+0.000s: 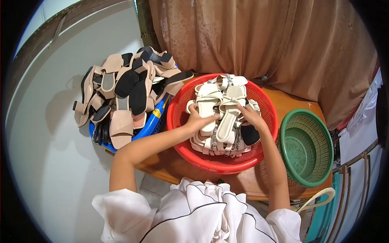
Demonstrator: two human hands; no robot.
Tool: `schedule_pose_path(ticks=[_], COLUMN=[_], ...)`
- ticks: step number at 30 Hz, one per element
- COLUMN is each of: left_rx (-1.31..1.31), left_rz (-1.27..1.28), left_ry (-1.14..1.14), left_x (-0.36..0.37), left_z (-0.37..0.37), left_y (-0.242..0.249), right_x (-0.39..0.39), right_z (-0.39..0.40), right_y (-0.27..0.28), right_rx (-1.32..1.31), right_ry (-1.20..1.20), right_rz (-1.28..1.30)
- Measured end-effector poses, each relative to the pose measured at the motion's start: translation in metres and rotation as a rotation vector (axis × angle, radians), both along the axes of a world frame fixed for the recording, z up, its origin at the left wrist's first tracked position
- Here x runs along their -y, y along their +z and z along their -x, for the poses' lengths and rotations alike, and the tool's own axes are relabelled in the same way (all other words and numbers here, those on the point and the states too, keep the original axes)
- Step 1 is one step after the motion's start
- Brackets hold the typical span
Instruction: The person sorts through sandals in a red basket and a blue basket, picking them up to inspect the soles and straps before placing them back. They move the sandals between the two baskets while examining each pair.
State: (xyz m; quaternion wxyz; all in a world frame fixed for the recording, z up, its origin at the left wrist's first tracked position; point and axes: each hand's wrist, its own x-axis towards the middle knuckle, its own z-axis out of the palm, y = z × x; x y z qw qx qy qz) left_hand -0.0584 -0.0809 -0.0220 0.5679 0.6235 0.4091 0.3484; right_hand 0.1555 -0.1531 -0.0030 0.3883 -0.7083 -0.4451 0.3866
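- Gripped one white sandal [207, 112] with the left hand [198, 120] and a second white sandal [229, 120] with the right hand [253, 116], hands apart.
- Held both above more white sandals [221, 149], too overlapped to count, in one red basket [219, 167].
- Saw one blue basket [150, 126] left, partly blocked by uncountable beige shoes [121, 128]; one green basket [306, 150] right; one curtain [243, 40] far.

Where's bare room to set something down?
Inside the green basket, and on the wooden table between that basket and the curtain. Crowded: the red basket, piled with white sandals, and the blue container, heaped with beige shoes.
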Motion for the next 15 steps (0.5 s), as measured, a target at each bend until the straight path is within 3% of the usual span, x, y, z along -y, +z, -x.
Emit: schedule_pose_path(ticks=[1, 4, 7, 11, 15], left_rx=[0.087, 0.251, 0.22, 0.35, 0.375], left_rz=[0.01, 0.432, 0.276, 0.503, 0.454], left_ry=[0.075, -0.038, -0.054, -0.09, -0.04], left_x=[-0.003, -0.033, -0.041, -0.049, -0.062], left_z=[-0.001, 0.002, -0.003, -0.003, 0.0], left_y=[0.0, -0.006, -0.014, -0.018, -0.037], right_x=[0.004, 0.013, 0.017, 0.011, 0.001], right_z=[0.002, 0.009, 0.019, 0.016, 0.01], right_y=[-0.003, -0.014, -0.01, -0.02, -0.029], right_rx=[0.011, -0.193, -0.307, -0.399, -0.411], right_ry=[0.043, 0.072, 0.083, 0.013, -0.107], right_rz=[0.009, 0.038, 0.05, -0.016, -0.03])
